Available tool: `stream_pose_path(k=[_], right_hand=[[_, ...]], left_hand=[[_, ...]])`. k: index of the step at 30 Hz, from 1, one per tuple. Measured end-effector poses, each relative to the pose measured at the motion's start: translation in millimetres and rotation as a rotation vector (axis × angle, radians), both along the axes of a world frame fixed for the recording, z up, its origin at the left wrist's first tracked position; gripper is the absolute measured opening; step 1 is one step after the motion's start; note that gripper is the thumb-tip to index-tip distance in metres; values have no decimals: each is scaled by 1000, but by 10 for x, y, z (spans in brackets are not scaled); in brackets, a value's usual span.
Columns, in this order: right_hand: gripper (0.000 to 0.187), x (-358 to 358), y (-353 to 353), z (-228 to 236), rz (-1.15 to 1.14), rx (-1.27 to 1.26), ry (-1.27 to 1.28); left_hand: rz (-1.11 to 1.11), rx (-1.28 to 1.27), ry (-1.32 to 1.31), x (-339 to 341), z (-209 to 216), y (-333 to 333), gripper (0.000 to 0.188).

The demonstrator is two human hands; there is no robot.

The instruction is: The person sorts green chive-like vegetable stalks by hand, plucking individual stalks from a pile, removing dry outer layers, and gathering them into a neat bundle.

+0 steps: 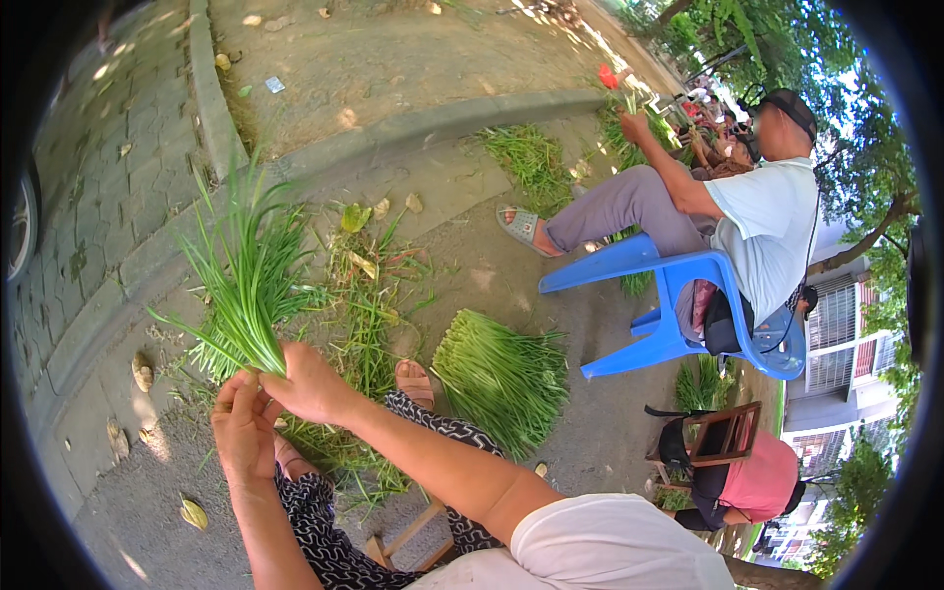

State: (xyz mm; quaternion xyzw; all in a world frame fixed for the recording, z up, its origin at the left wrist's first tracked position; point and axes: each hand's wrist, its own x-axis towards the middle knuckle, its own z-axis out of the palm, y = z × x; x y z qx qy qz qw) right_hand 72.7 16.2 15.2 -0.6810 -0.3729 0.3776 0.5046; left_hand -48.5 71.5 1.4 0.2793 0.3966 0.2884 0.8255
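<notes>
My right hand [307, 385] is closed round the lower ends of a loose bunch of long green garlic chives [246, 295], whose blades fan out away from me. Right beside it, the fingers of my left hand [244, 428] are bent and pinched together at the bunch's base. What they pinch is too small to tell. A thick, neatly aligned pile of garlic chives [501, 379] lies on the pavement to the right of my sandalled foot [414, 382]. Loose blades and trimmings [369, 324] are strewn between that pile and the bunch.
A kerb [393, 143] curves across the ground ahead. At right, a person [757, 216] sits on a blue plastic chair [659, 285], with more greens [536, 162] by their feet. Farther off are a wooden chair [726, 438] and a person in pink [762, 477]. Dry leaves [194, 512] dot the pavement.
</notes>
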Motion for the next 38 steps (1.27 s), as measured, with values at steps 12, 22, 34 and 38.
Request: stream_pose_path(k=[12, 22, 34, 38], right_hand=[[13, 489, -159, 26, -128, 15, 258], [17, 714, -332, 224, -337, 184, 693], [13, 222, -257, 300, 547, -22, 584], [12, 208, -256, 355, 609, -76, 599]], left_hand=[[-146, 292, 320, 74, 336, 92, 30], [50, 180, 76, -187, 309, 326, 28], [-457, 181, -209, 174, 432, -143, 70], [-451, 204, -278, 108, 379, -100, 75]])
